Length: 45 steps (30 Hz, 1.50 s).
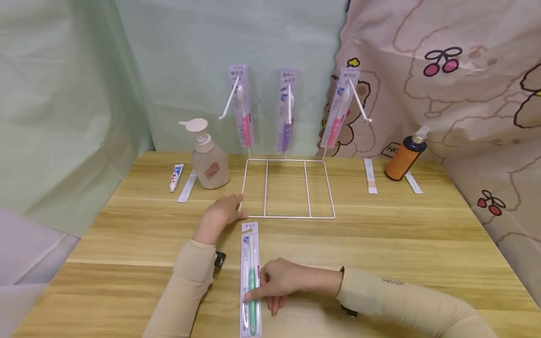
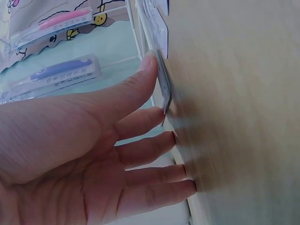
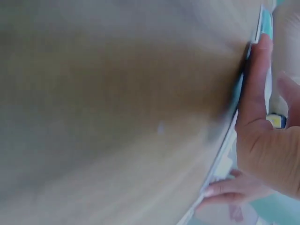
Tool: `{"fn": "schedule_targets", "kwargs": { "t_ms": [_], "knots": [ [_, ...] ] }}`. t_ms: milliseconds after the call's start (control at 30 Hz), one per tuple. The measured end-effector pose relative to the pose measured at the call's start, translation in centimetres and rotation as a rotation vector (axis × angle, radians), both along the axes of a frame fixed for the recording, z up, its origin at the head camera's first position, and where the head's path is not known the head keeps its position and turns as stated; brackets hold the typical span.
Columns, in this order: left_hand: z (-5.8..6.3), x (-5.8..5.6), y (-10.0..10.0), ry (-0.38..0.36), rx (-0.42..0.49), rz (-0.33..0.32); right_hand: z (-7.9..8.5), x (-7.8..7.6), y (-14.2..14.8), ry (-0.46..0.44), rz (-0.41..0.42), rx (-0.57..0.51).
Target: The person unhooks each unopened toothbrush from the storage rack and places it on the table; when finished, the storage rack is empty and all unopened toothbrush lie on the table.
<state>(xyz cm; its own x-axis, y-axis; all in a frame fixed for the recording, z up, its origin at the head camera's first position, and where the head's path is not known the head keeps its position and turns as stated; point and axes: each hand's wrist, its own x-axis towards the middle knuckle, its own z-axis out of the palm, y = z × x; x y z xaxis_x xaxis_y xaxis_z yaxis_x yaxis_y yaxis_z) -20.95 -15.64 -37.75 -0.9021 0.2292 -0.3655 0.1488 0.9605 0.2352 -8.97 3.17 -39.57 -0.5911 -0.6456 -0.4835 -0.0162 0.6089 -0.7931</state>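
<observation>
A packaged toothbrush with a green handle lies lengthwise on the table in the head view. My right hand pinches it across its width, the thumb over the pack and a finger at its right edge. In the right wrist view, my right hand lies along the thin side of the pack. My left hand touches the front left corner of a white wire rack. Its fingers stretch down to the table in the left wrist view. Packaged toothbrushes, pink, purple and pink, hang on the rack's hooks.
A pump bottle, a small toothpaste tube and a white strip are left of the rack. To its right are another white strip and an orange bottle, with a strip beside it. Cloth hangs behind the table.
</observation>
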Motion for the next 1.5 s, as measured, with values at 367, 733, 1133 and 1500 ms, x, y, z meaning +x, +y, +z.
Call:
{"fn": "schedule_targets", "kwargs": {
  "t_ms": [367, 733, 1133, 1500],
  "knots": [
    [0.2, 0.1, 0.0, -0.005, 0.014, 0.014, 1.5, -4.9, 1.8, 0.367, 0.01, -0.169],
    [0.0, 0.0, -0.1, -0.005, -0.002, 0.006, 3.3, -13.1, 2.8, 0.186, -0.424, -0.3],
    [0.0, -0.2, 0.0, -0.027, -0.019, 0.014, 4.1, -18.6, -0.9, 0.264, -0.488, -0.38],
    [0.1, -0.1, 0.1, -0.036, -0.003, 0.024, 5.9, -21.8, -5.8, 0.496, -0.708, -0.41]
  ]
}}
